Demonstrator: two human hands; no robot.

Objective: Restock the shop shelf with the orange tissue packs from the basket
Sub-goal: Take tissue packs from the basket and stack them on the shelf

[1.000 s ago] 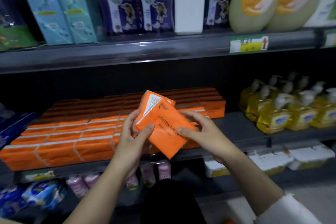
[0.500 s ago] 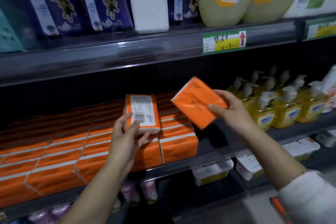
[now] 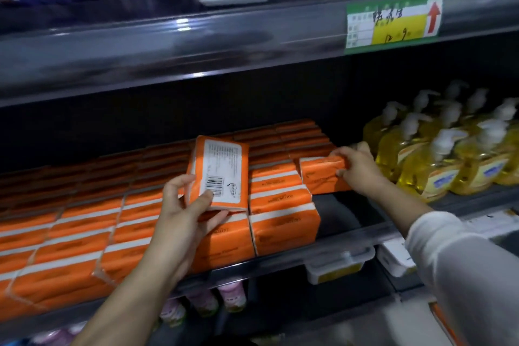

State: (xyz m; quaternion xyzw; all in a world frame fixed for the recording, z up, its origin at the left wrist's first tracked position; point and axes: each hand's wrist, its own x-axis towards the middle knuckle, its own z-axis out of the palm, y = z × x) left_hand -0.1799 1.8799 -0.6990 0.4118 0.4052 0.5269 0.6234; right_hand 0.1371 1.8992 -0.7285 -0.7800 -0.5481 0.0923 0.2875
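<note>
My left hand (image 3: 188, 205) grips an orange tissue pack (image 3: 220, 173) upright, its white barcode label facing me, in front of the stacked packs. My right hand (image 3: 355, 167) holds a second orange tissue pack (image 3: 320, 174) set down at the right end of the orange rows, on the dark shelf (image 3: 351, 230). Rows of orange tissue packs (image 3: 84, 233) fill the shelf to the left. The basket is out of view, apart from an orange edge (image 3: 443, 323) at the lower right that may belong to it.
Yellow pump bottles (image 3: 438, 154) stand right of my right hand. A bare gap of shelf (image 3: 342, 213) lies in front of the placed pack. The upper shelf carries a price tag (image 3: 393, 24) and bottles. White boxes (image 3: 339, 264) and pink bottles (image 3: 227, 298) sit below.
My right hand carried its pack from mid-air down and back onto the shelf at the right end of the rows. My left hand kept its pack upright; the view moved closer.
</note>
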